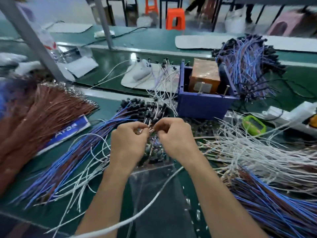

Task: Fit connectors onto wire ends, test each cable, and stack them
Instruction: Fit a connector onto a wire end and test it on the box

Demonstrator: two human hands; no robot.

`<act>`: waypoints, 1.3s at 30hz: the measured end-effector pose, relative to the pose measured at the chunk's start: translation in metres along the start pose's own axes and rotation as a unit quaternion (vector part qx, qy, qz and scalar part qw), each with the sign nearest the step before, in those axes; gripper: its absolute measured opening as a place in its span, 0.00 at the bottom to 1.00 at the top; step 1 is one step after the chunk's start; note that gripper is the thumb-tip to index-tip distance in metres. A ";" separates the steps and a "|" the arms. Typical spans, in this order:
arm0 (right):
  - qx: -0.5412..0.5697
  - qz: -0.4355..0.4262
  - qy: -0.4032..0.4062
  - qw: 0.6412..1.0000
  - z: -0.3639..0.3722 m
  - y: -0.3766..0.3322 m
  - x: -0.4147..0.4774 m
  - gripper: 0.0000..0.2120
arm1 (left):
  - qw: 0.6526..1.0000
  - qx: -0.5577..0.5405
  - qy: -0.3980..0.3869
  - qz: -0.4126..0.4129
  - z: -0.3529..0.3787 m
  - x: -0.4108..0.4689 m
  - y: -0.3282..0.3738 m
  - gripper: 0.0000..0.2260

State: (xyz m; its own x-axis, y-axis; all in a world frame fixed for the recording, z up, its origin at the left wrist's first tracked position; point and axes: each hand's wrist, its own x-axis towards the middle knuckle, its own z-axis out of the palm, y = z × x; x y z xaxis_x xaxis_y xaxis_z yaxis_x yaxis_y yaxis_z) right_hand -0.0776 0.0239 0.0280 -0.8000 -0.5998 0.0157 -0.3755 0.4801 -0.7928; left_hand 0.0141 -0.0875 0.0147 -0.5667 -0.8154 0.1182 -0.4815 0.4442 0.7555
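Note:
My left hand (127, 140) and my right hand (173, 136) meet at the middle of the bench, fingertips nearly touching. Both have curled fingers that pinch a thin wire end (151, 129) between them; whether a connector is on it is too blurred to tell. Just beyond my fingers lies a heap of small black connectors (151, 110). A white wire (154, 196) trails from under my right wrist toward the near edge. A fan of blue and brown wires (72, 160) lies left of my hands.
A blue bin (202, 103) with an orange box stands behind the hands. A finished blue bundle (248, 66) lies back right. White wires (257, 152) and blue wires (274, 212) spread at right. Brown wires (34, 109) pile left. A green tester (253, 125) sits right.

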 end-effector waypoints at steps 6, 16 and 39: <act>-0.076 0.036 -0.066 0.994 0.027 -0.007 0.028 0.10 | 0.995 0.078 -0.017 -0.061 -0.015 0.014 -0.028 0.09; -0.060 0.156 -0.033 0.985 0.046 -0.008 0.036 0.13 | 0.992 0.091 -0.063 -0.059 -0.003 0.017 -0.028 0.08; 0.651 0.165 0.190 0.716 -0.108 0.031 -0.032 0.13 | 0.910 -0.282 -0.303 0.007 -0.016 -0.002 0.025 0.12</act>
State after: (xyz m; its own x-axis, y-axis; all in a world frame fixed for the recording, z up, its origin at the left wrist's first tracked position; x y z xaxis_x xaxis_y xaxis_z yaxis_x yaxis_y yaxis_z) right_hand -0.1148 0.1272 0.0688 -0.9072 -0.2542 -0.3351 0.4198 -0.5965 -0.6840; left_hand 0.0141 -0.0806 0.0442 -0.9172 -0.3807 -0.1177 -0.1486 0.0528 0.9875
